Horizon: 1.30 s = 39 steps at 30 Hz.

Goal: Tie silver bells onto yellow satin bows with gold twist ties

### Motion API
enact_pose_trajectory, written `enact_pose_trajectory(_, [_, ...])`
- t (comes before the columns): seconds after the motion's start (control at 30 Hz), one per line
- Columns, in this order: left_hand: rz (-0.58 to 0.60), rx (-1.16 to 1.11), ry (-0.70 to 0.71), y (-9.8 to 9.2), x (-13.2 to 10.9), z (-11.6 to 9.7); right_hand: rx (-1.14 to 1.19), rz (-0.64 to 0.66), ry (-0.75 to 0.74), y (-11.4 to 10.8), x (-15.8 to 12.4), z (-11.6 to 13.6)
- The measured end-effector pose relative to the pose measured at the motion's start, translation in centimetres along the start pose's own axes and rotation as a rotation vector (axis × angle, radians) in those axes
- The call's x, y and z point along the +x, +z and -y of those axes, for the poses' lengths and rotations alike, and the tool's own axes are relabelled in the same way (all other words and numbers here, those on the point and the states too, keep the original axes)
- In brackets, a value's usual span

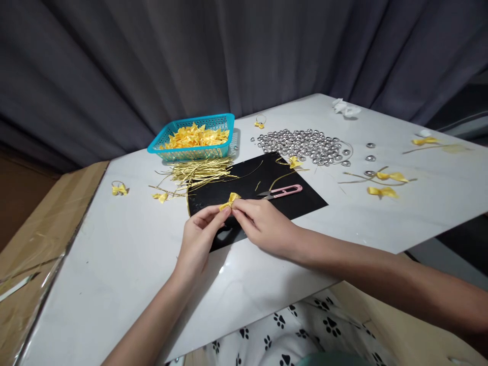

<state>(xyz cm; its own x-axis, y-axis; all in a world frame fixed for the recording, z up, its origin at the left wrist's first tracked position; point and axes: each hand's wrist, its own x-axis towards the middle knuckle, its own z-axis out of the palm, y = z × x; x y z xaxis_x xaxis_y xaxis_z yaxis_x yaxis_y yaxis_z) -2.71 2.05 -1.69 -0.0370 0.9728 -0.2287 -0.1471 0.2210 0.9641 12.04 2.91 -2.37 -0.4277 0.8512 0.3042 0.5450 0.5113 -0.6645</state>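
Observation:
Between my two hands, over the near part of a black sheet (305,195), is a small yellow ribbon bow (231,200). My left hand (202,229) pinches its left side between thumb and fingers. From the right, my right hand (259,221) closes its thumb and fingertips on the bow's other side. The fingers cover part of the bow, so its knot is not clear. Just beyond my right hand lie pink-handled thread snips (284,191) on the sheet. Gold twist ties (202,170) are heaped at the sheet's far left.
A blue basket (152,147) of yellow bows stands at the back, with many silver beads (305,145) spread to its right. Loose bows (382,191) and ties lie at the right. A ringed bow (119,189) sits at the left. A cardboard box (57,218) adjoins the white table (125,264).

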Motion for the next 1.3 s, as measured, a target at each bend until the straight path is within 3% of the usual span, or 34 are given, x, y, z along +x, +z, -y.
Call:
enact_pose_trajectory(0.3, [-0.013,0.140,0.232,0.4,-0.4,0.9,0.076,0.003,0.057,0.3,-0.2,0.3])
enact_pose_trajectory(0.5, [-0.078,-0.027,0.169,0.2,-0.3,0.3,0.426,0.048,0.191,-0.1,0.3,0.4])
enact_pose_trajectory(0.57, [-0.095,-0.051,0.155,0.1,-0.3,0.1,0.402,0.027,0.141,-0.3,0.4,0.2])
enact_pose_trajectory(0.87, [-0.077,-0.058,0.178,0.0,-0.4,-0.1,-0.092,-0.187,-0.269,-1.1,0.3,-0.8])
enact_pose_trajectory(1.1, [0.076,-0.001,0.196,0.1,-0.8,-0.7,-0.186,-0.308,-0.479,-1.2,0.4,-1.1])
enact_pose_trajectory(1.3, [0.118,0.042,0.164,-0.1,-0.6,-0.8,-0.177,-0.330,-0.518,-1.4,0.3,-1.4])
